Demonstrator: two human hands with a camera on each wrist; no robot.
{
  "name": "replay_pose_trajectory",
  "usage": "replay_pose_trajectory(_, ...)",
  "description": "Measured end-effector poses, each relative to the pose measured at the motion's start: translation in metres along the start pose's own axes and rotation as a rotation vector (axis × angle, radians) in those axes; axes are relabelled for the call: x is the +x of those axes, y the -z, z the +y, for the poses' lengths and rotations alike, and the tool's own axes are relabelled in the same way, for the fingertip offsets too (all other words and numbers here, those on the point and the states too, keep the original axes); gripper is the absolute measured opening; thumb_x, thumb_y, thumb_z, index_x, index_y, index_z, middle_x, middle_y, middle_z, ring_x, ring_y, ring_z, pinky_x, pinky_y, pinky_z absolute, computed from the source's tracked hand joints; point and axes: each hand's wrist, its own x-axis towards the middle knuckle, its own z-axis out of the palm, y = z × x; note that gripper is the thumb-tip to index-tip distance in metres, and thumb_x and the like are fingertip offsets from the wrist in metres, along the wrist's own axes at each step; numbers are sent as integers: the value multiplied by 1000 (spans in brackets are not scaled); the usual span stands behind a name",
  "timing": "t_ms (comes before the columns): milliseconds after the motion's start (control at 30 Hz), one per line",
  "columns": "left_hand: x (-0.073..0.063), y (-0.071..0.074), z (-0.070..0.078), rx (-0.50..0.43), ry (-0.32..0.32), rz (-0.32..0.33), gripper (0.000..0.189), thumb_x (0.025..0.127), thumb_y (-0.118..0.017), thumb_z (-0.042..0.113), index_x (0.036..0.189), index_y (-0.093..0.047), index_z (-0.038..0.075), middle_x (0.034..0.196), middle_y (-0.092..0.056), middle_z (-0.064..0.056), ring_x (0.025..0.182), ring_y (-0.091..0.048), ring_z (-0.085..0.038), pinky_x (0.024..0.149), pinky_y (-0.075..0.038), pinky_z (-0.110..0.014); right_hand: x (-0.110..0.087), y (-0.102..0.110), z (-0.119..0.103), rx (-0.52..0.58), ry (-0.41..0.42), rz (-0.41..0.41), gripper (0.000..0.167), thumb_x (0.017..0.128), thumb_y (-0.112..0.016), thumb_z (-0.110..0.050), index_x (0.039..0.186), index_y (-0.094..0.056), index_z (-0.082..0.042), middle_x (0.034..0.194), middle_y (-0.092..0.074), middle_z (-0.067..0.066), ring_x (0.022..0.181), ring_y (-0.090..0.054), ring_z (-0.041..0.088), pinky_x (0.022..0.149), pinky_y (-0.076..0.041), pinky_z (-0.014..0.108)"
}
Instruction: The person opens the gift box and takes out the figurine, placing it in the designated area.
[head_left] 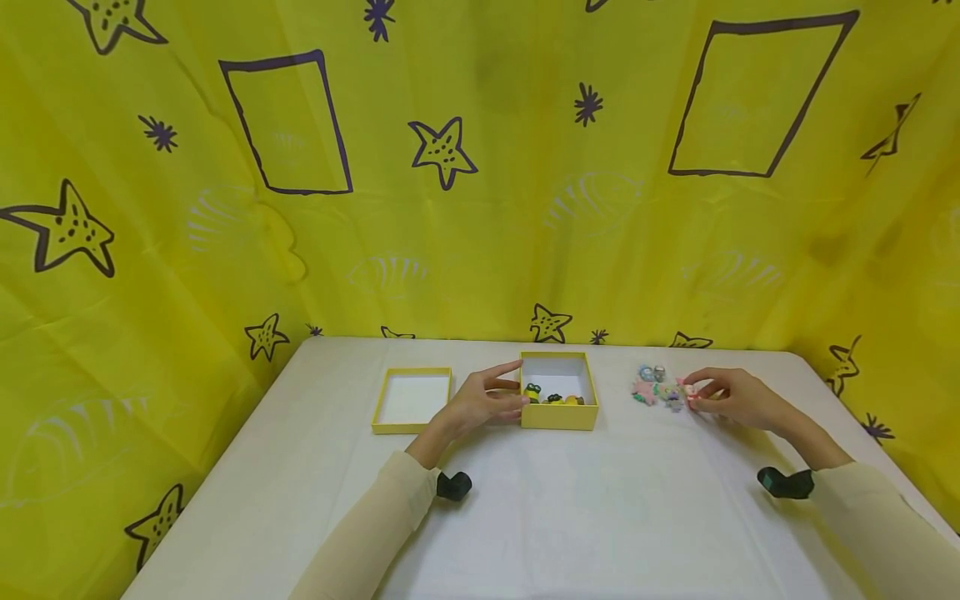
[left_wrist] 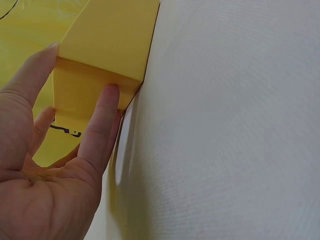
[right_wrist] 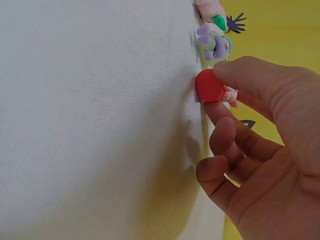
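Note:
My left hand [head_left: 483,402] rests its fingertips against the left side of an open yellow box [head_left: 559,418], fingers fairly straight. Several small figurines [head_left: 533,393] in yellow, black and orange lie along the box's near wall. To the right, my right hand [head_left: 738,402] pinches a small figurine [right_wrist: 209,86] with a round red underside between thumb and index finger, low at the tabletop. Its other fingers curl loosely, holding nothing. Beside it stands a pale green and lavender figurine [right_wrist: 218,47]. The pinched figurine's upper part is largely hidden by the hand.
A shallow yellow lid [head_left: 411,430] with a white inside lies left of the box. Several pastel figurines [head_left: 644,392] cluster between the box and my right hand. A white cloth [head_left: 570,517] covers the table; a yellow patterned curtain [head_left: 495,242] hangs behind it.

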Motion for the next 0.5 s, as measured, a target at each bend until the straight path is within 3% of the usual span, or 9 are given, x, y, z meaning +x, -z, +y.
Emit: replay_pose_trajectory(500, 0, 0, 1, 7, -4, 4, 75, 92, -78, 7, 158, -44, 17, 139, -56, -20, 111, -67, -25, 90, -61, -37, 2, 2, 1, 33, -58, -54, 43, 98, -71, -17, 132, -61, 8, 105, -71, 14, 77, -58, 18, 61, -54, 26)
